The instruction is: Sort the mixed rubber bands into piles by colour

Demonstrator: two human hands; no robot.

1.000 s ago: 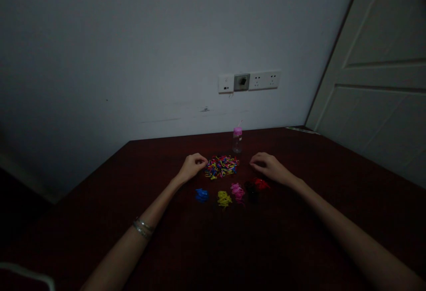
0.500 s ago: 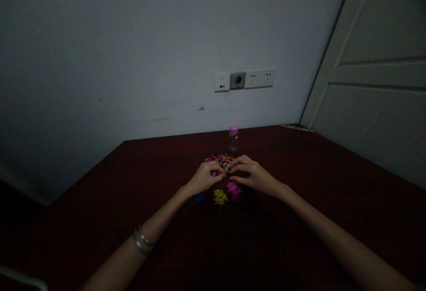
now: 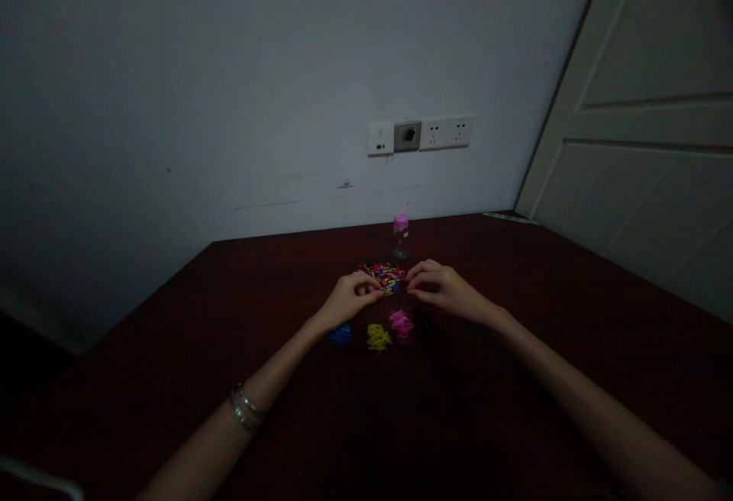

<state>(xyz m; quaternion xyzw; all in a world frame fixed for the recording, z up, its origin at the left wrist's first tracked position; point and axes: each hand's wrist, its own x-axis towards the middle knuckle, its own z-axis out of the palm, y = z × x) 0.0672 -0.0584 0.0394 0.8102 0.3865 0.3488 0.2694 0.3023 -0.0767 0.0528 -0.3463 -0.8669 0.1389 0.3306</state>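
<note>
Since a second ago the left hand has shifted toward the right edge of the desk and away from its far edge, while the right hand has come in beside the multicoloured pile, then parted slightly from the left.

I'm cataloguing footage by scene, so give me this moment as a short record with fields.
Left hand: left hand at the near left side of a mixed-colour pile; grip unclear
Right hand: right hand by that pile's right edge; grip unclear
Single-colour piles, left to right: blue pile, yellow pile, pink pile
Behind the mixed pile: clear bottle with pink cap, upright
Surface: dark reddish table
Wall: sockets
Lighting: dim
</note>
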